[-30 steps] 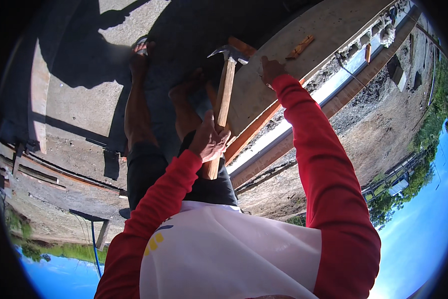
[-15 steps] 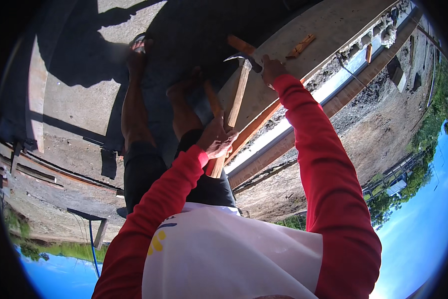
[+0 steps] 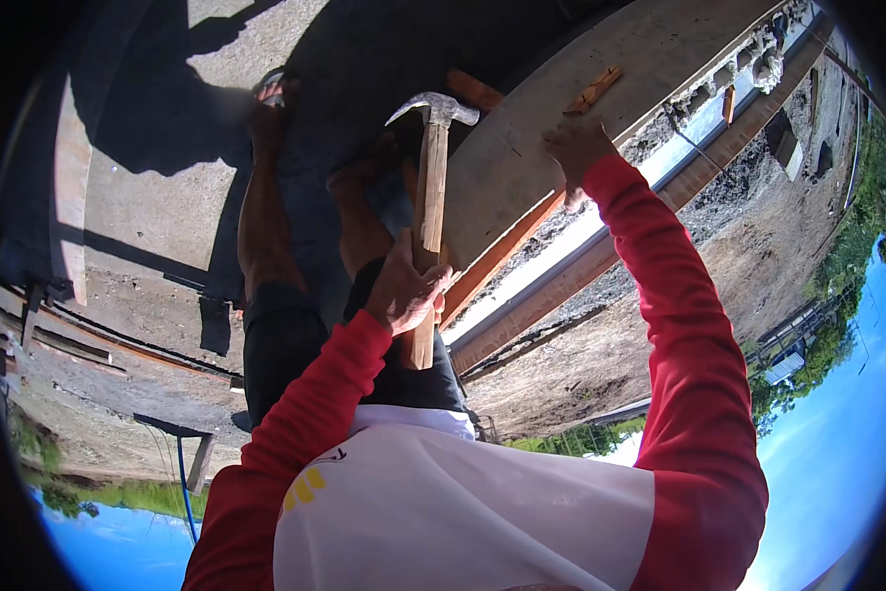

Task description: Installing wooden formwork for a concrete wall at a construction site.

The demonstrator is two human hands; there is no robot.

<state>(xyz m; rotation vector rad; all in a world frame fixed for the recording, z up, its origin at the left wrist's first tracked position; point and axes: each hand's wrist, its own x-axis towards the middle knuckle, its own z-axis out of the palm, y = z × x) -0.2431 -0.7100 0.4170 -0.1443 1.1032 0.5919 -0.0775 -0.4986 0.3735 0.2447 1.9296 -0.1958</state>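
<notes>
A claw hammer (image 3: 429, 187) stands nearly upright in my left hand (image 3: 407, 286), which is closed around the lower part of its wooden handle. The steel head is at the far end, above the shaded floor. Behind the handle shows part of an orange-brown wood strip (image 3: 410, 179); whether my left hand also holds it, I cannot tell. My right hand (image 3: 578, 153) is over the concrete ledge to the right, fingers apart and nothing visible in them. Just beyond its fingers lies a short wood piece (image 3: 593, 91).
Another wood piece (image 3: 474, 89) lies by the near edge of the concrete ledge (image 3: 522, 128). A long board (image 3: 502, 258) and a pale metal channel (image 3: 551, 264) run along the ledge, with broken hollow blocks (image 3: 748, 69) farther off. My bare legs stand on the left.
The hammer has swung left and more upright in my left hand. My right hand has moved away from the hammer head, rightward and a little nearer, and its fingers have opened.
</notes>
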